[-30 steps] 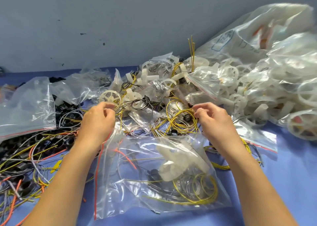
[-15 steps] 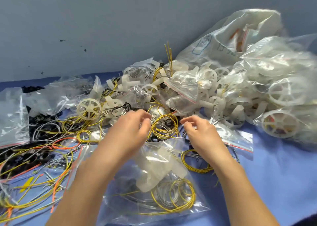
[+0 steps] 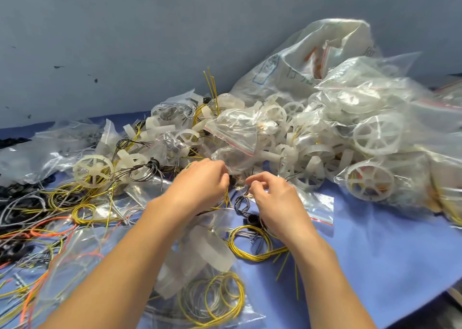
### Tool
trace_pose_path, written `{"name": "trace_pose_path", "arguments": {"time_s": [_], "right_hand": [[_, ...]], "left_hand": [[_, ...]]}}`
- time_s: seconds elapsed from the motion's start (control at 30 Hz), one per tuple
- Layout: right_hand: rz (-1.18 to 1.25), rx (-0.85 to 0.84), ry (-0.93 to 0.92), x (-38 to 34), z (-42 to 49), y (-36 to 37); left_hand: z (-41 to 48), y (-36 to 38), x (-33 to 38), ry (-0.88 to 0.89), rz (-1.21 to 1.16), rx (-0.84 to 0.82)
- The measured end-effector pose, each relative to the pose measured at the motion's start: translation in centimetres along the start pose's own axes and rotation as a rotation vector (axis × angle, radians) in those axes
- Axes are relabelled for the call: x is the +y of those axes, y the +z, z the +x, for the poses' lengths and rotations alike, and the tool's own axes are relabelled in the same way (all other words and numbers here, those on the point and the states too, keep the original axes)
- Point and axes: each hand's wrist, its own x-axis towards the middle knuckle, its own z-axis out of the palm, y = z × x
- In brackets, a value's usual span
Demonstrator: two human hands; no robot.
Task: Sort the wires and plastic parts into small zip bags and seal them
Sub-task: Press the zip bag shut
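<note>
Zip bag (image 3: 250, 313) | inside: yellow and grey wire coils (image 3: 212, 301), white plastic part (image 3: 207, 248)

A blue table (image 3: 375, 243), perhaps cloth-covered, carries loose wires (image 3: 60, 201) at left with a white wheel (image 3: 92, 170), a yellow coil (image 3: 250, 246) mid-front, a filled zip bag (image 3: 207, 293) nearest, and heaped bags (image 3: 362, 118) at right.

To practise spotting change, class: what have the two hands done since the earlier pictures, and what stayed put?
The left hand slid right and the right hand slid left from the corners of the filled zip bag; they now almost meet beyond its mouth, fingers curled among loose wires. What they pinch is unclear. The bag and the pile of bags stayed put.
</note>
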Motion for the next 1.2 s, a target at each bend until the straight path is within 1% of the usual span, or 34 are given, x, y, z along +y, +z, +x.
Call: {"name": "trace_pose_path", "arguments": {"time_s": [0.03, 0.07, 0.1, 0.17, 0.2, 0.23, 0.3, 0.37, 0.43, 0.5, 0.53, 0.6, 0.67, 0.73, 0.77, 0.83, 0.87, 0.9, 0.97, 1.0, 1.07, 1.1, 1.13, 1.2], "right_hand": [[0.005, 0.001, -0.001, 0.1, 0.1, -0.1], [0.007, 0.000, -0.001, 0.1, 0.1, -0.1], [0.008, -0.003, -0.002, 0.1, 0.1, -0.1], [0.014, -0.008, -0.006, 0.0, 0.1, -0.1], [0.016, -0.010, -0.009, -0.2, 0.1, -0.1], [0.021, -0.011, -0.011, -0.3, 0.0, -0.1], [0.033, -0.005, -0.012, -0.4, 0.0, -0.2], [0.049, 0.021, -0.015, -0.5, 0.1, -0.3], [0.075, 0.075, -0.030, -0.6, 0.4, -0.2], [0.127, 0.160, -0.040, -1.0, 0.6, -0.1], [0.166, 0.211, -0.057, -1.3, 0.5, -0.1], [0.292, 0.282, -0.135, -2.4, 0.2, -0.3], [0.436, 0.274, -0.206, -3.6, -0.3, -0.7], [0.575, 0.155, -0.232, -4.9, -0.9, -0.8], [0.653, 0.050, -0.234, -5.1, -1.0, -1.0], [0.784, -0.216, -0.241, -6.0, -1.9, -0.4], [0.799, -0.311, -0.255, -6.5, -2.6, 0.0], [0.806, -0.366, -0.260, -6.9, -3.3, 0.4], [0.828, -0.410, -0.212, -7.7, -4.6, 1.3], [0.830, -0.413, -0.181, -7.9, -5.0, 1.7], [0.835, -0.401, -0.128, -8.2, -5.5, 2.2], [0.847, -0.397, -0.103, -8.4, -5.7, 2.4], [0.856, -0.399, -0.089, -8.6, -5.8, 2.7], [0.868, -0.425, -0.090, -9.3, -5.9, 3.2]], "left_hand": [[0.7, -0.2, 0.0, -0.044, -0.032, 0.027], [1.5, -0.5, 0.0, -0.113, -0.135, 0.055], [2.3, -0.9, 0.0, -0.201, -0.311, 0.067], [4.2, -1.6, 0.2, -0.381, -0.781, 0.017], [4.9, -1.9, 0.3, -0.439, -0.952, -0.020], [5.6, -1.9, 0.5, -0.463, -1.052, -0.040], [6.5, -2.1, 1.2, -0.442, -1.114, -0.002], [7.1, -3.2, 2.4, -0.399, -1.165, 0.112], [7.2, -5.6, 3.6, -0.347, -1.311, 0.219], [6.3, -8.6, 4.6, -0.247, -1.436, 0.259], [5.4, -9.9, 5.1, -0.191, -1.443, 0.268], [2.8, -11.9, 5.5, -0.094, -1.370, 0.298], [-0.2, -13.0, 5.5, -0.031, -1.262, 0.326], [-3.2, -13.4, 4.8, -0.003, -1.207, 0.324], [-4.2, -13.4, 4.7, 0.005, -1.204, 0.309], [-6.2, -13.4, 3.8, 0.013, -1.213, 0.289], [-7.0, -13.4, 3.4, 0.016, -1.228, 0.284], [-7.8, -13.5, 2.9, 0.015, -1.242, 0.283], [-9.3, -13.4, 1.3, -0.006, -1.233, 0.322], [-10.2, -13.0, 0.2, -0.033, -1.199, 0.376], [-12.1, -11.7, -2.5, -0.135, -1.086, 0.522], [-13.1, -10.8, -3.7, -0.190, -1.060, 0.550], [-14.1, -9.9, -4.8, -0.232, -1.089, 0.515], [-15.3, -8.7, -6.2, -0.296, -1.255, 0.303]]}}
